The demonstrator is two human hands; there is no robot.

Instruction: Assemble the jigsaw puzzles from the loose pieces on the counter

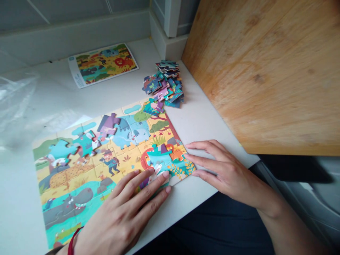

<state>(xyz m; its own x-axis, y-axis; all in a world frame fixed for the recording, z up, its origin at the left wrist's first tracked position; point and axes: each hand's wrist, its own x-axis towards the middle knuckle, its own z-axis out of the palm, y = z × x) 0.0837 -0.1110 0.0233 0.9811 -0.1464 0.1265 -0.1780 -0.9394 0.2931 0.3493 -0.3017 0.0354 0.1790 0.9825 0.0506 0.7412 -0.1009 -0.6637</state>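
A colourful animal jigsaw puzzle (87, 171) lies flat on the white tabletop. My left hand (127, 209) rests over its lower right part with the fingers stretched out, the fingertips on puzzle pieces (160, 159) with a white rabbit, which lie on top of the picture. Whatever is under the palm stays hidden. My right hand (221, 168) lies at the puzzle's right edge, fingers apart and tips touching or very near its border. A purple piece (107, 124) and teal pieces (62, 152) also sit loose on the assembled picture.
Several loose puzzle pieces (168, 83) are heaped beyond the puzzle's upper right corner. A printed reference card (105, 63) lies near the wall. Clear plastic wrapping (16, 106) is at the left. A large wooden board (265, 71) stands along the right side of the table.
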